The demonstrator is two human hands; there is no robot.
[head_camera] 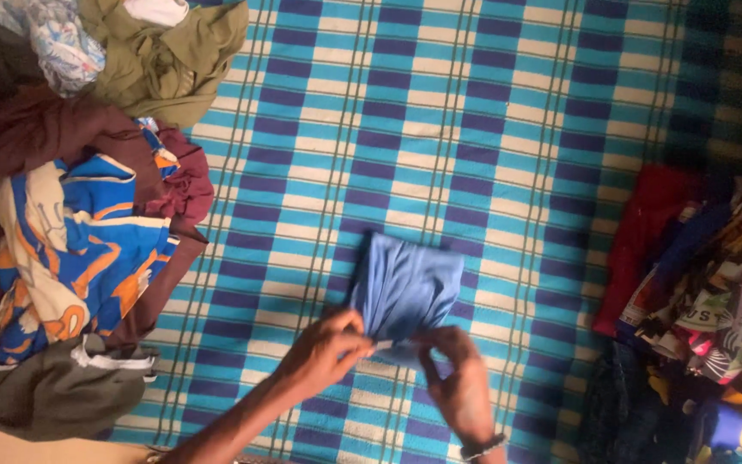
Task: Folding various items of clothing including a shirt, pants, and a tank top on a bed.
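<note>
A bed covered by a checked sheet (491,129) in turquoise, purple and cream fills the view; loose clothes (79,223) heap along one edge; folded clothes (697,283) stack opposite; the far corner falls into shadow.

A folded light-blue cloth (405,288) lies on a bed sheet (491,112) checked in teal, purple and cream. At the cloth's near edge the left hand (326,348) and the right hand (459,378) both pinch its hem with their fingers (362,331). Well to the left of the cloth sits a heap of unfolded clothes (70,232). Well to its right stands a stack of folded clothes (697,275).
</note>
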